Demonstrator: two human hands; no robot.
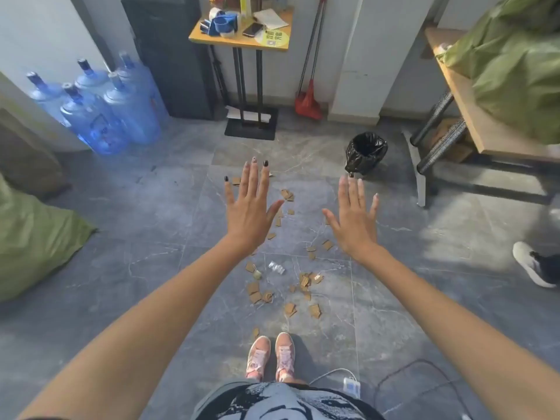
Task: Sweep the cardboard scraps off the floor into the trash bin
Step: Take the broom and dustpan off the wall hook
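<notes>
Several small brown cardboard scraps [288,286] lie scattered on the grey tiled floor in front of my pink shoes, along with a crumpled clear wrapper [276,267]. A small trash bin [366,151] lined with a black bag stands beyond them to the right. A red broom and dustpan [309,101] lean against the back wall. My left hand [250,207] and my right hand [354,216] are stretched out in front of me above the scraps, fingers straight and spread, holding nothing.
Several blue water jugs [103,107] stand at the back left. A small yellow-topped stand [242,40] holds clutter at the back. A wooden bench [472,116] with a green bag sits on the right. Another person's shoe [533,265] shows at the right edge. A white charger cable [348,383] lies near my feet.
</notes>
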